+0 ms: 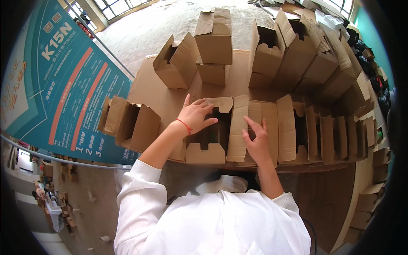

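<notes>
In front of me is an open cardboard box point(206, 154) with its flaps up and a dark inside. My left hand point(196, 115), a red string around its wrist, lies over the box's left side, fingers spread and pointing away from me. On the other side, my right hand point(256, 139) is held at the wide right flap point(238, 129), fingers apart; whether they touch it I cannot tell. Neither hand grips anything. Something greenish shows faintly inside the box, too dim to name.
A row of open boxes point(287, 131) continues to the right, with taller boxes point(293, 63) behind. Two stacked boxes point(213, 49) and one open box point(176, 63) stand at the back of the cardboard-covered table point(146, 87). Far left are another box point(144, 127) and a teal banner point(36, 106).
</notes>
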A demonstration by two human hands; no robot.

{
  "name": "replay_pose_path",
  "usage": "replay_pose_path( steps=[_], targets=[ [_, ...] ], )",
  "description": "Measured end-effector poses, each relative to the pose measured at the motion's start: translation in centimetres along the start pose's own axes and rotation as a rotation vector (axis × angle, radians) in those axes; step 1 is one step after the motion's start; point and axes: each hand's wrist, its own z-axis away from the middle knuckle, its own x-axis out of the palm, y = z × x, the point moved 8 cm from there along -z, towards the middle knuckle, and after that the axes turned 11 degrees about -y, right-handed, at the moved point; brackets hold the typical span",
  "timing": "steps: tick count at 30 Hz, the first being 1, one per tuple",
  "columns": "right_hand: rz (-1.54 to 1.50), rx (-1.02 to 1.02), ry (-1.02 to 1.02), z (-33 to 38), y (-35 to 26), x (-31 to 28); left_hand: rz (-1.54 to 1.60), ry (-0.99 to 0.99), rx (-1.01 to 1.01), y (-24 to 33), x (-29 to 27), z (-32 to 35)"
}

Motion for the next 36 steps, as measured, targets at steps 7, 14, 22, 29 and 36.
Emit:
replay_pose_path(
  steps=[7,14,22,29,36],
  targets=[
    [0.172,-0.111,-0.38,-0.8,-5.1,4.5,0.757,0.436,0.314,0.6,0.4,-1.6],
    [0.462,-0.161,-0.691,1.1,-4.2,9.3,0.709,0.365,0.211,0.5,4.6,-2.6],
    [0.479,-0.177,-0.657,1.3,-4.3,8.8,1.44,0.366,0.058,-6.2,11.4,3.6],
    [0.38,-0.142,-0.629,0.8,-5.5,7.7,1.754,0.104,0.195,-0.5,12.7,4.1],
    [0.477,-0.29,-0.543,-1.3,-7.5,10.9,1.653,0.147,0.213,-1.2,14.9,2.1]
  ],
)
